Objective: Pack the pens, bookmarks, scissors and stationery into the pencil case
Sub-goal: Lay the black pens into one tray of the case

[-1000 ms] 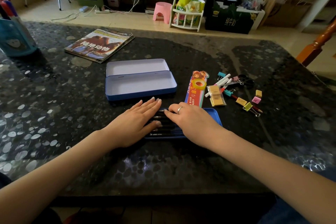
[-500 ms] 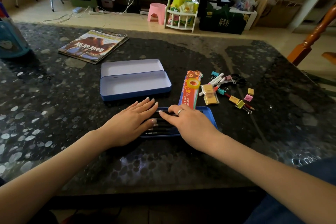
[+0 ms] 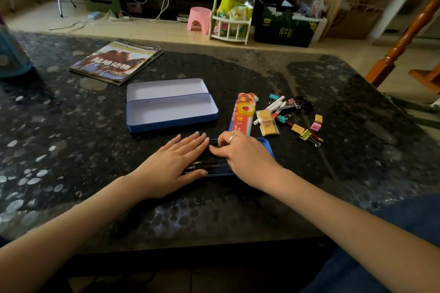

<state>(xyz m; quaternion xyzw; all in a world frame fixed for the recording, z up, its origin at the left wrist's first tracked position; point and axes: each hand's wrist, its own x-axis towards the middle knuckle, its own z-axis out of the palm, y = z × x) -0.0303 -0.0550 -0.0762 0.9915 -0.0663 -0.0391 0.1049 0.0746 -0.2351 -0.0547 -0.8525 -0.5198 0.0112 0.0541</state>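
An open blue tin pencil case (image 3: 171, 112) lies mid-table with nothing in either half. In front of it sits a blue tray (image 3: 267, 146) holding several dark pens (image 3: 214, 165). My left hand (image 3: 176, 162) lies flat on the pens with straight fingers. My right hand (image 3: 247, 157), wearing a ring, rests on the tray with bent fingertips touching the pens. To the right lie bookmarks (image 3: 240, 121) with a tape roll (image 3: 247, 109) on top, a packet of yellow notes (image 3: 267, 123), white pens (image 3: 276, 103), black scissors (image 3: 303, 102), binder clips (image 3: 306, 134) and small erasers (image 3: 318, 118).
A magazine (image 3: 116, 62) lies at the back left of the dark speckled table (image 3: 71, 150). A blue container (image 3: 12, 54) stands at the far left edge. A wooden chair (image 3: 404, 38) is beyond the table's right corner.
My right hand's fingers have curled and shifted slightly left over the pens. The left hand stays flat on them. The camera has tilted a little.
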